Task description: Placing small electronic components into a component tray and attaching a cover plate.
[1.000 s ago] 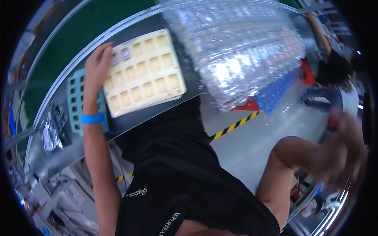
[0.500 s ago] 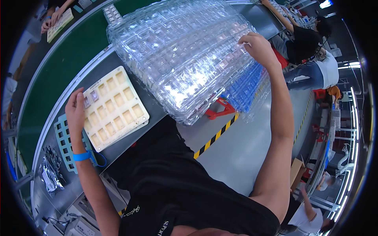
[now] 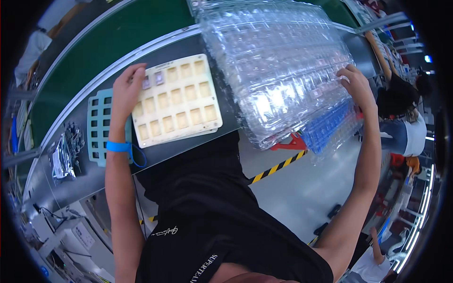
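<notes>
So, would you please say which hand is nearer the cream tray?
The left hand, at the left edge of the cream tray; the right hand is well to its right.

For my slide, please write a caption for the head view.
Left hand at a cream pocketed tray with two small pieces visible, right hand at a stack of clear plastic trays.

pale grey floor (image 3: 297,191) — black-and-yellow tape (image 3: 277,168) running across — bright strip lights (image 3: 427,198) far right

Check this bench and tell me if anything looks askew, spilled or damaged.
Only a small thing: the cream pocketed tray sits slightly askew on a pale plate, whose edge peeks out at the near right corner, so the two don't line up. I see nothing spilled or broken.
</notes>
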{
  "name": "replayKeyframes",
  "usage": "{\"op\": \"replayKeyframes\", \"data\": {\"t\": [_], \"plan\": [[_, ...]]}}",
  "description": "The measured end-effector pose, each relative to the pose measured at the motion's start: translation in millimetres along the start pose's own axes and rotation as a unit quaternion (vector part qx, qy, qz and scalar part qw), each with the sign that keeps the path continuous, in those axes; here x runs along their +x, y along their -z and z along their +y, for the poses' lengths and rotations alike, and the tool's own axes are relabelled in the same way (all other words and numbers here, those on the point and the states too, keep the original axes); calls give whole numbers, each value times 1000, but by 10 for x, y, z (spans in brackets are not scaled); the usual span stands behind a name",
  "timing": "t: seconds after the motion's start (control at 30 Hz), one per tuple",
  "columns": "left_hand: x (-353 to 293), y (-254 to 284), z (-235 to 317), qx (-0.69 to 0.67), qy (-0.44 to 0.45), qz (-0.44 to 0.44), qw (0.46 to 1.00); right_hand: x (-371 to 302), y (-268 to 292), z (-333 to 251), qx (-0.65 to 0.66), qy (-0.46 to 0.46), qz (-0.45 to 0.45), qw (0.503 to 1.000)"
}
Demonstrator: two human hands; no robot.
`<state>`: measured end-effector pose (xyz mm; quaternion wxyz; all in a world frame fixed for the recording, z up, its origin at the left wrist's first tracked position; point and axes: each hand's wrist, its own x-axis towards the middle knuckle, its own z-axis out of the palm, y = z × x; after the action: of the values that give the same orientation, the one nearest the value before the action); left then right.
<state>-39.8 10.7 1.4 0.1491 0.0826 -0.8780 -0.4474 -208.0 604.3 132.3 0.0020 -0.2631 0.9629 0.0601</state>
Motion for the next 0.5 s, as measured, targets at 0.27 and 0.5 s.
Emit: {"op": "replayKeyframes", "data": {"t": [0.27, 0.5], "plan": [[-44, 60, -131, -51, 35, 4, 998, 167, -91, 3, -3, 62, -16, 998], [-15, -34, 20, -62, 6, 24, 998, 194, 541, -657, 2, 57, 110, 992]]}}
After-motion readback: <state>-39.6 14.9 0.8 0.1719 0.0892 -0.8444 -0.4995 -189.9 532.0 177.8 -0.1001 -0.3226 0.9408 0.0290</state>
